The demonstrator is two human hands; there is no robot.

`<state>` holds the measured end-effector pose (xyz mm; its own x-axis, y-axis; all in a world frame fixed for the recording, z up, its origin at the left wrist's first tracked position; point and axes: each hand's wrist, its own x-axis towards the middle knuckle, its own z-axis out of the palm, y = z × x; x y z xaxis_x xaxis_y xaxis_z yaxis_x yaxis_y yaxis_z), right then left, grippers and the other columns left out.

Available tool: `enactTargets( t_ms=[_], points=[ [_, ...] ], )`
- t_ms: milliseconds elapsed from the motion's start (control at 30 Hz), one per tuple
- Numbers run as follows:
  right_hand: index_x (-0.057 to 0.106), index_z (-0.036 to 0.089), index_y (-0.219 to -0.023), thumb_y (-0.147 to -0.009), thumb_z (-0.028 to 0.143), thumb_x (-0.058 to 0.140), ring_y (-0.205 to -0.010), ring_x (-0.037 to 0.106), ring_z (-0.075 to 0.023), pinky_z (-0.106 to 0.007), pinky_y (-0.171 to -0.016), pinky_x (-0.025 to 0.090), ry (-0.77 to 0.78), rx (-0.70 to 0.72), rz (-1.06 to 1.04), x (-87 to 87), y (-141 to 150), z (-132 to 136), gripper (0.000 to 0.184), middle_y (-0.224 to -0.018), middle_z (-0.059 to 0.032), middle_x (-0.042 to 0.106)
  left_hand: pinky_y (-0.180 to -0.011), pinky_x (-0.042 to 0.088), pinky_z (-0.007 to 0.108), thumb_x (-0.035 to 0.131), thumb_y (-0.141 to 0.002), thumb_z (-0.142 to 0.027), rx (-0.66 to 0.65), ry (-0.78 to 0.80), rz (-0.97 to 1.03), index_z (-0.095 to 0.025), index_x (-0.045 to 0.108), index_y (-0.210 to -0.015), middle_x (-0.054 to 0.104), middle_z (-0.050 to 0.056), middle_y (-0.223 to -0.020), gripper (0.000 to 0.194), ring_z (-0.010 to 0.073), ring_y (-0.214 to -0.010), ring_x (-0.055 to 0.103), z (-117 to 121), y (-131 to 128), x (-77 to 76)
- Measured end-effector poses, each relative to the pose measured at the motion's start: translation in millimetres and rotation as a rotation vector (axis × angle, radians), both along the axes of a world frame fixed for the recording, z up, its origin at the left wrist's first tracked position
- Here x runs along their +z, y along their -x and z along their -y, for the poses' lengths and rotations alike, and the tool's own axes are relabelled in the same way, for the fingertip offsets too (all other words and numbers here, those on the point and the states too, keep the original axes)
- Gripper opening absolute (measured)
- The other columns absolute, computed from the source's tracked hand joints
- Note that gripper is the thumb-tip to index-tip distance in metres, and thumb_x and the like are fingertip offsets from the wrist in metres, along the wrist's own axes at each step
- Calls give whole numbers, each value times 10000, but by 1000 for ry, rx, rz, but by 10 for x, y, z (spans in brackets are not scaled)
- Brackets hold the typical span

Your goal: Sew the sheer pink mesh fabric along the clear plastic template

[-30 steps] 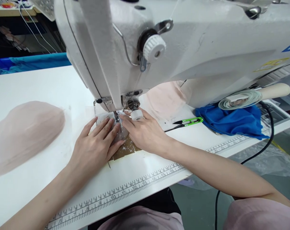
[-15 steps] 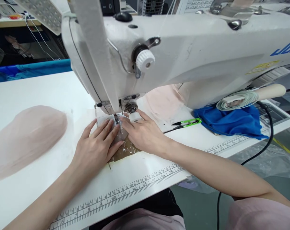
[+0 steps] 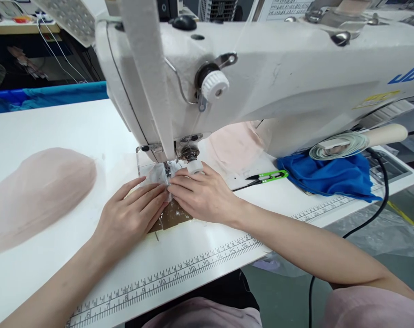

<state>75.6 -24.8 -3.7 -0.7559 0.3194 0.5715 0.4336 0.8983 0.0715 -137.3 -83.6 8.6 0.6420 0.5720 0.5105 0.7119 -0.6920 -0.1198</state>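
Translucent, pale material [image 3: 155, 174] lies at the presser foot [image 3: 167, 169] of our sewing machine [image 3: 278, 73], partly covered by fingers; we note its near end around the brown plate [image 3: 174, 216], which has a glossy, clear film over it. Left hand [image 3: 130, 216]: palm down, fingers long and close together, tips on the material just in front of the foot; thumb hidden, so we cannot tell whether it pinches or only presses. Right hand [image 3: 208, 196]: fingers bent, tips meeting the left fingertips at the same spot; grip likewise not resolved. We judge the step in hand to be positioning or guiding the thin layer at the needle. In our view the next move calls for light, even pressure from both sides, the layer kept flat and square to the foot, and fingertips clear of the needle. Surroundings: one sheer pink piece [image 3: 46, 191] lies left on the white table [image 3: 90, 127]; another pale pink piece [image 3: 236, 143] sits under the machine arm, with green-handled snips [image 3: 271, 176] and blue cloth [image 3: 329, 175] farther right.
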Motion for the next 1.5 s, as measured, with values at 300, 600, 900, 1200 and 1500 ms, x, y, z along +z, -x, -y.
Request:
enactTargets(
  t_ms=[300, 600, 900, 1200, 1500],
  points=[
    [680, 178, -891, -930, 55, 471, -920, 655, -138, -334, -966, 418, -33, 17, -60, -35, 27, -26, 246, -931, 24, 769, -968, 520, 412, 642, -874, -110, -19, -49, 0, -129, 654, -1011, 767, 75, -1007, 139, 219, -951, 717, -17, -39, 27],
    [760, 202, -876, -973, 263, 558, -651, 629, -95, -232, -644, 452, 149, -59, -280, 1, 50, -86, 232, -730, 35, 742, -806, 548, 431, 519, -942, -398, 270, 345, 101, -185, 612, -1192, 661, 106, -1173, 341, 270, -988, 640, -133, -52, 50],
    [791, 253, -905, -949, 351, 596, -601, 584, -88, -229, -524, 333, 299, -260, -313, 6, 83, -112, 223, -702, 34, 713, -795, 467, 440, 540, -920, -452, 333, 209, 204, -254, 684, -917, 686, 36, -915, 245, 241, -825, 616, -394, -162, -53],
    [788, 248, -931, -957, 341, 586, -634, 628, -95, -229, -556, 381, 358, -232, -292, 11, 74, -85, 224, -756, 25, 749, -849, 441, 422, 531, -949, -386, 254, 141, 155, -256, 693, -902, 708, 29, -934, 213, 224, -841, 621, -329, -106, -42],
    [741, 182, -775, -912, 95, 555, -928, 713, -161, -292, -803, 541, 38, 15, -134, -33, -33, 35, 247, -869, 19, 787, -944, 493, 447, 548, -943, -191, 133, -43, -106, -186, 676, -1101, 737, 51, -1122, 203, 243, -1024, 659, -34, -117, -13]
  ],
)
